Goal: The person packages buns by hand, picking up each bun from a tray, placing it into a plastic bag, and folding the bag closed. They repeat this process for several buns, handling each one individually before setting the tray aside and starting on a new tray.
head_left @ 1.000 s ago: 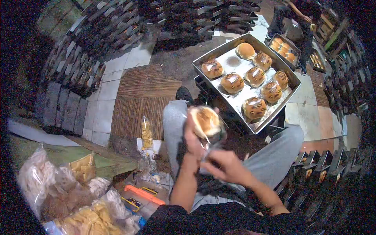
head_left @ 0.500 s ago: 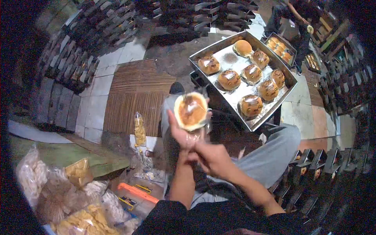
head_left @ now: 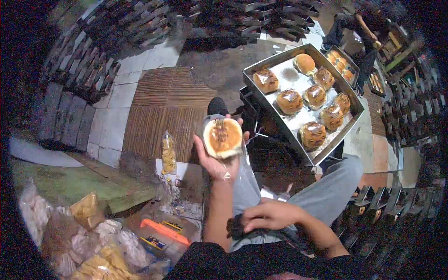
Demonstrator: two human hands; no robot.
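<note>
My left hand (head_left: pixel 212 161) is raised in front of me and holds a round golden bun (head_left: pixel 222 137) wrapped in a clear plastic bag, its flat side facing the camera. My right hand (head_left: pixel 267 213) rests low over my lap beside my left forearm, its fingers curled on a small dark object (head_left: pixel 234 227); what that object is I cannot tell. To the upper right, a metal tray (head_left: pixel 278 120) carries several bagged buns (head_left: pixel 289 101) and one bare bun (head_left: pixel 304 63).
Bags of snacks (head_left: pixel 84 235) and an orange tool (head_left: pixel 168 232) lie at the lower left. Stacked dark metal pans (head_left: pixel 79 70) line the walls. A second tray of buns (head_left: pixel 343 61) sits far right, next to another person (head_left: pixel 364 23). A woven mat (head_left: pixel 163 112) covers the floor.
My right hand has let go of the bag under the bun and dropped to my lap. My left hand holds the bun alone, slightly lower.
</note>
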